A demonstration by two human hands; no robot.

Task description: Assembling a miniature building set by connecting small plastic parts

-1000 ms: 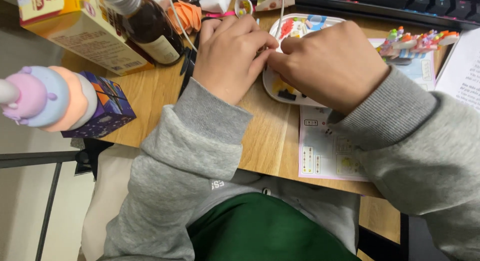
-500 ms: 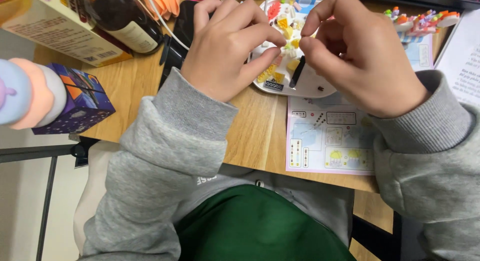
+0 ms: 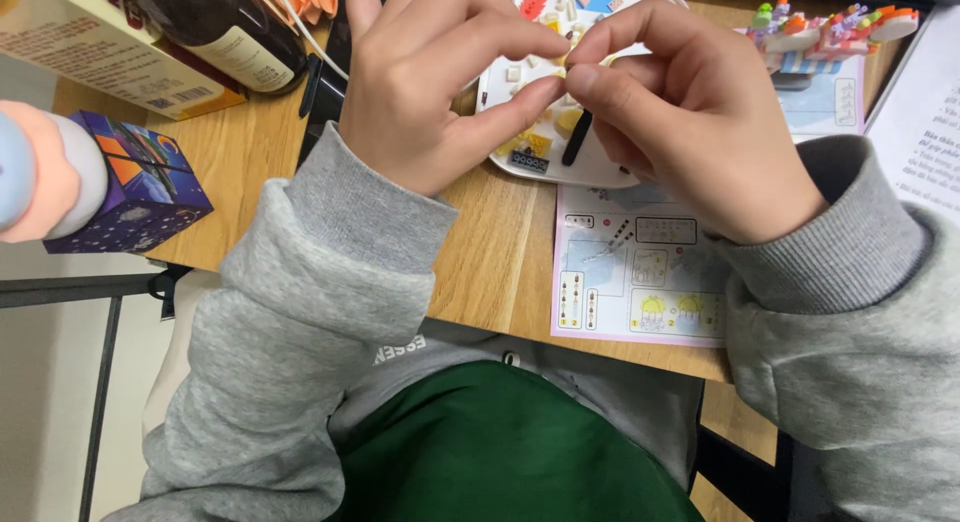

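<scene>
Wooden desk (image 3: 500, 262): both hands' fingers (image 3: 590, 82) hide a tiny piece.

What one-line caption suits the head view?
Both hands, left and right, pinch a tiny yellow piece above a white tray of small bricks.

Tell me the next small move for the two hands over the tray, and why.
Probably press the fingertips together: left hand and right hand pinch a tiny yellowish piece above the white tray of loose bricks, instruction sheet open beneath.

Yellow carton (image 3: 95, 52) beside labelled bottle (image 3: 225, 27)
</scene>
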